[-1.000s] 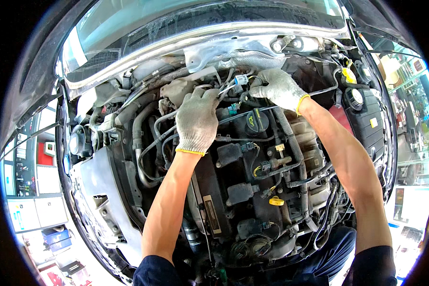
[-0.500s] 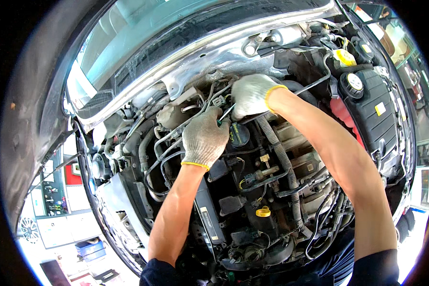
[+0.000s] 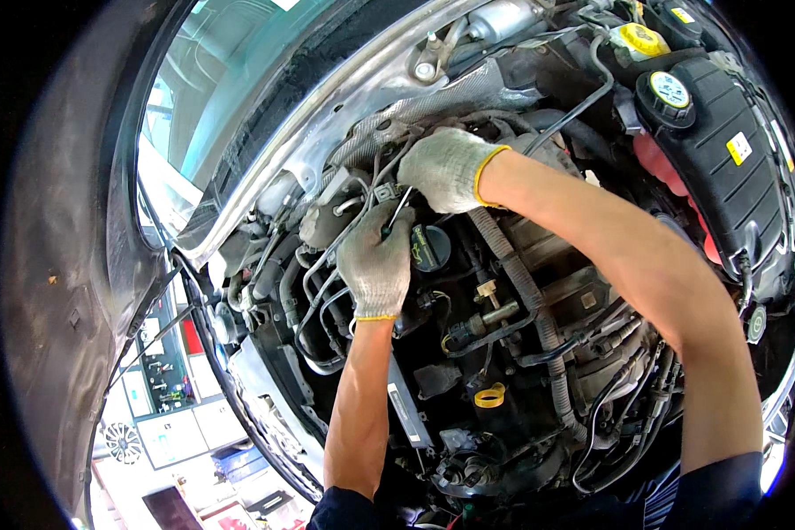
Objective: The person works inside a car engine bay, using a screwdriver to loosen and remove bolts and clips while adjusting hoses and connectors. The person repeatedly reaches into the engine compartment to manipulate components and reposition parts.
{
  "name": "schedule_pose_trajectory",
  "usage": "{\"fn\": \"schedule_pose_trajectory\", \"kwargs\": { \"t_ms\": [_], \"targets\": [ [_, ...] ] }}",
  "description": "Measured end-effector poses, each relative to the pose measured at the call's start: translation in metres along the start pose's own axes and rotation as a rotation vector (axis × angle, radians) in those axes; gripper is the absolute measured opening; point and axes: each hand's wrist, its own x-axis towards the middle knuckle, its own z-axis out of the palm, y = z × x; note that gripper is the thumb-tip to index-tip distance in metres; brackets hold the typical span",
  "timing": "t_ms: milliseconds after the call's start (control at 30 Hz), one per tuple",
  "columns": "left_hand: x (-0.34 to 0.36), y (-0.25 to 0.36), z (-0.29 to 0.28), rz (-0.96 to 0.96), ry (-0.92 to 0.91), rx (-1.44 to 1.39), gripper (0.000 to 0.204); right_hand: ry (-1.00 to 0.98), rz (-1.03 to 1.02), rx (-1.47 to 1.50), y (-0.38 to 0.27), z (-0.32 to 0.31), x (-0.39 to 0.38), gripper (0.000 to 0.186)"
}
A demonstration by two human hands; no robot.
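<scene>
Screwdriver (image 3: 396, 212), thin and bright-shafted, stands tilted in your left hand (image 3: 376, 265), its tip up against a small grey connector (image 3: 389, 191) at the back of the engine bay, just under the firewall heat shield (image 3: 433, 99). Room is tight there: the silver cowl edge (image 3: 309, 141) runs slantwise right above the connector, and the windshield (image 3: 212, 97) rises behind it, so you have almost no space beyond the tool's tip. Toward you the bay opens out over the engine top. Black hoses (image 3: 314, 291) loop close on the left of your left hand, and a ribbed corrugated conduit (image 3: 521, 291) runs down beneath your right forearm, crossing the space between your arms. Just right of your left hand sits the black oil filler cap (image 3: 433, 247), nearly touching the glove. Lower down lies the yellow dipstick ring (image 3: 490, 396). Far right, well apart, stands the black coolant tank (image 3: 724, 124) with its round cap (image 3: 669, 90), and a yellow-capped reservoir (image 3: 640, 40) behind it. Your left hand, in a knit glove, is closed round the screwdriver's handle. Your right hand (image 3: 446, 166), gloved too, curls down over the wiring beside the connector, fingers bent and pressed on it; what it grips underneath, you cannot tell.
</scene>
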Motion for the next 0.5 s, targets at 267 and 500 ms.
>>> {"fn": "schedule_pose_trajectory", "kwargs": {
  "t_ms": [267, 500],
  "targets": [
    [0.015, 0.001, -0.003, -0.045, -0.178, -0.011, 0.030, 0.128, -0.033, -0.028, 0.001, 0.007, -0.003, 0.014],
    [0.007, 0.010, 0.000, -0.133, -0.141, -0.277, 0.024, 0.166, 0.009, 0.055, 0.003, 0.007, -0.009, 0.014]
  ]
}}
